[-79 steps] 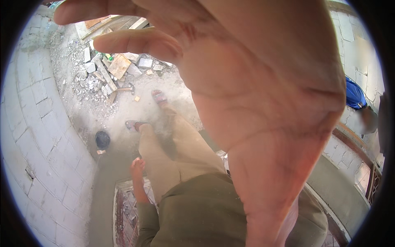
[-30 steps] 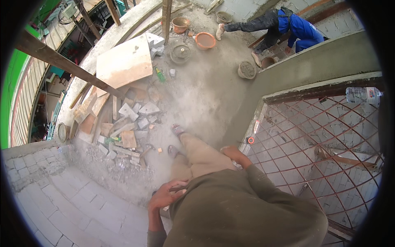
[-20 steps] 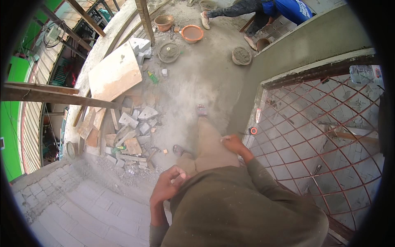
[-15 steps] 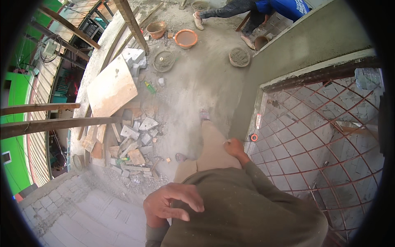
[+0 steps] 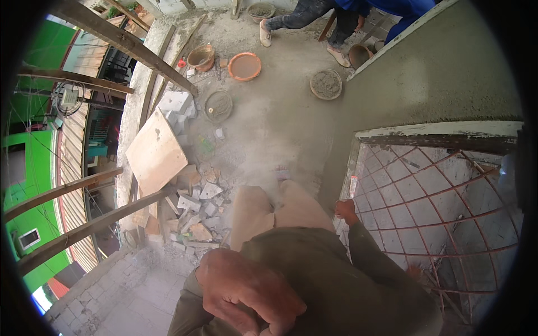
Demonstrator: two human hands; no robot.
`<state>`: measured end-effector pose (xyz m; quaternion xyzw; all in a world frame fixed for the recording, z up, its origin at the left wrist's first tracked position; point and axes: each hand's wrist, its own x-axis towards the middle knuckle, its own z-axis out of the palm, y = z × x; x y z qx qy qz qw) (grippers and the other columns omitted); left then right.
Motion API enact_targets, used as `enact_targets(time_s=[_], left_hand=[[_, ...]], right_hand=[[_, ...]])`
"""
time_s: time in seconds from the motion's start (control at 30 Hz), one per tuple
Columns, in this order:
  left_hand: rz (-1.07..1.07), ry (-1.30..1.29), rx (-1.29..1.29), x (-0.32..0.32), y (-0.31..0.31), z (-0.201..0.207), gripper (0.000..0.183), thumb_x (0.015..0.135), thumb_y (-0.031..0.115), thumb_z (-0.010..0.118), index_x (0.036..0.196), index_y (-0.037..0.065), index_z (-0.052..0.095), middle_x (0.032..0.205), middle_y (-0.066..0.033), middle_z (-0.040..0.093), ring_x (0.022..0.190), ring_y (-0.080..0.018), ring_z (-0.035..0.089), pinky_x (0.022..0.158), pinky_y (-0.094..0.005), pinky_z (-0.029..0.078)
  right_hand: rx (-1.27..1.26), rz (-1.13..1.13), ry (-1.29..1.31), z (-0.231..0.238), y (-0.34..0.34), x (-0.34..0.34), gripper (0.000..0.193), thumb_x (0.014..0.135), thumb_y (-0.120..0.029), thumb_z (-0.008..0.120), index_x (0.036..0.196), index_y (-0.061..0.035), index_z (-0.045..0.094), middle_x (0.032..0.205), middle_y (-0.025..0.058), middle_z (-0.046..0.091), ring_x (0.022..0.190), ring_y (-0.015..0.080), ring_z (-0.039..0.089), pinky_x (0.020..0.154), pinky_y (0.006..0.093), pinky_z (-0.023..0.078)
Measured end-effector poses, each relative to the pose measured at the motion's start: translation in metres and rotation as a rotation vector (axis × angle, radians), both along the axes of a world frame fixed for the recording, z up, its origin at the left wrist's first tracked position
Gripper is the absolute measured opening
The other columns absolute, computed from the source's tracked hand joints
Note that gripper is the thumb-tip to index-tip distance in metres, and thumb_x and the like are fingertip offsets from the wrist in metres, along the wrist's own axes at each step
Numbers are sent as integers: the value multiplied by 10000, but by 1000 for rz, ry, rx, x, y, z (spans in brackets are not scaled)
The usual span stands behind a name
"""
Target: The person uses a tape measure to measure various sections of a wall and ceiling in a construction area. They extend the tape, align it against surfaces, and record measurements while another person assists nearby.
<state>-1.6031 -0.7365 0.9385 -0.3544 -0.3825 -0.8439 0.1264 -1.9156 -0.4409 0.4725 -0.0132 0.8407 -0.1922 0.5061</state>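
My left hand [image 5: 246, 291] is raised close to the camera at the bottom, in front of my olive shirt, with its fingers curled in and nothing visible in them. My right hand [image 5: 346, 211] hangs low beside my beige trouser leg [image 5: 280, 210], right next to a rusty metal window grille [image 5: 443, 207]. It is small in the picture and its fingers are not clear. I stand on a dusty concrete floor [image 5: 280, 129].
A rubble pile [image 5: 196, 207] and a plywood board [image 5: 156, 157] lie to my left by wooden scaffold poles [image 5: 123, 42]. Ahead are an orange basin [image 5: 244, 66], mortar pans [image 5: 325, 84] and another person's legs [image 5: 314, 14]. A plastered wall [image 5: 437, 78] stands to the right.
My left hand has come up from my side toward the camera and looks much larger now. My right hand has stayed by the grille. The view has shifted slightly forward.
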Motion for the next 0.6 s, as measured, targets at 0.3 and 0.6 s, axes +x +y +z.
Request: enact_targets(time_s=[0.3,0.6], left_hand=[[1271,-138,249,-7,-92,-5,317,1048,247,692,821,35,627,764,-96,676,579,-216,591,535,-363,422],[1253,163,847,-28,-230,-12,289,1050,178,674,835,-16,681,737,-114,668,518,-230,550,463,-331,396]], right_hand=[[3,107,-69,13,-107,0,212,941,-178,659,960,18,735,727,86,679,567,195,662,473,355,512],[141,425,40,48,-273,10,323,921,-205,675,1068,59,788,835,147,766,731,228,729,696,373,579]])
